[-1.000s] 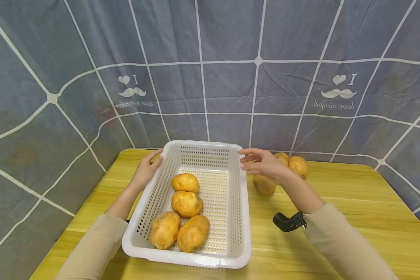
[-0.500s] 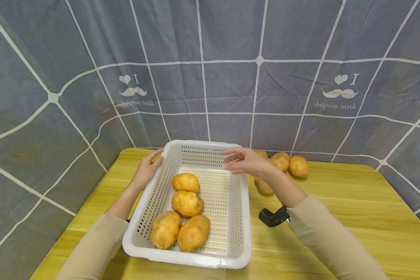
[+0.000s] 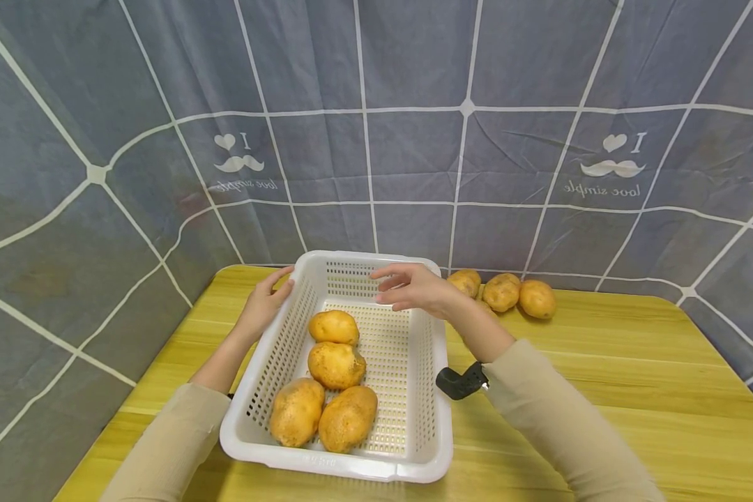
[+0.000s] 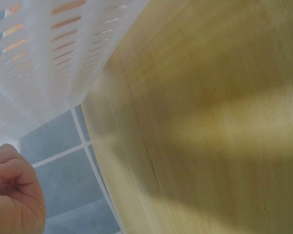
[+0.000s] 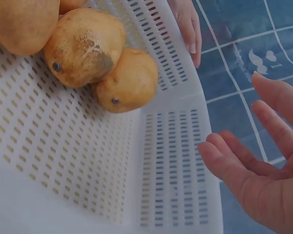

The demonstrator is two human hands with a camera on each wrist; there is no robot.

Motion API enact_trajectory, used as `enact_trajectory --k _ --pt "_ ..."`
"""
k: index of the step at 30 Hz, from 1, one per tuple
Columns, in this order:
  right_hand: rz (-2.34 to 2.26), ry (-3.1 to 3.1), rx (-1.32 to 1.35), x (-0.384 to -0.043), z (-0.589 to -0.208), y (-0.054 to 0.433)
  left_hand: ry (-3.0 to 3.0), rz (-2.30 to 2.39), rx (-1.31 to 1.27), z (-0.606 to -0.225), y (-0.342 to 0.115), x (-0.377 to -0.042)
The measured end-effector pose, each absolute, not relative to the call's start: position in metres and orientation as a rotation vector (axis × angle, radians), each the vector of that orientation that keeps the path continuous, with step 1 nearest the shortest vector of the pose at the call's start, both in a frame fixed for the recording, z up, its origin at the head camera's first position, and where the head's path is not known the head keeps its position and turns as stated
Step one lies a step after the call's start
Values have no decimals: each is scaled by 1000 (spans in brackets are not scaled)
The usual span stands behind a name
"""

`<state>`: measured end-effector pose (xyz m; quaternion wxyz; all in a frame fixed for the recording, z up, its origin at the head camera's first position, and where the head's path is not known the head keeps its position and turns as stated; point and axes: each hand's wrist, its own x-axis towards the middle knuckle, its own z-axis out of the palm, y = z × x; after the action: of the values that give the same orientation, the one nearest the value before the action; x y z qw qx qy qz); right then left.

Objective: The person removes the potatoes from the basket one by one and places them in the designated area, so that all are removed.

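White plastic basket: its left rim is touching the left hand near the far corner; can't tell whether those fingers are gripping or only resting. Right hand is hovering over the far right part, holding nothing, fingers spread and loosely bent. Four potatoes are lying inside, all toward the left: two in a line farther back, two side by side nearer the front. Basket count: one, sitting on the wooden table. Outside, right of the basket, three potatoes are sitting in a row near the back edge; a fourth potato is mostly hiding behind the right forearm. One black wrist device is hanging off the right wrist. Behind, grey cloth is showing two moustache prints.
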<state>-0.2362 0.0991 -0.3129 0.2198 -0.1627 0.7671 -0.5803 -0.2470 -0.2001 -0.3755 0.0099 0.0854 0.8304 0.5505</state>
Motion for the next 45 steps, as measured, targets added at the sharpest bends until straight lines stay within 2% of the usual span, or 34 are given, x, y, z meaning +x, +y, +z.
enact_trajectory --k 23,45 --pt "-1502 2188 -404 -249 -341 47 2606 1712 280 -376 -199 -248" --pt "-1358 2289 -504 -256 -355 26 2599 1720 277 -375 -199 -248"
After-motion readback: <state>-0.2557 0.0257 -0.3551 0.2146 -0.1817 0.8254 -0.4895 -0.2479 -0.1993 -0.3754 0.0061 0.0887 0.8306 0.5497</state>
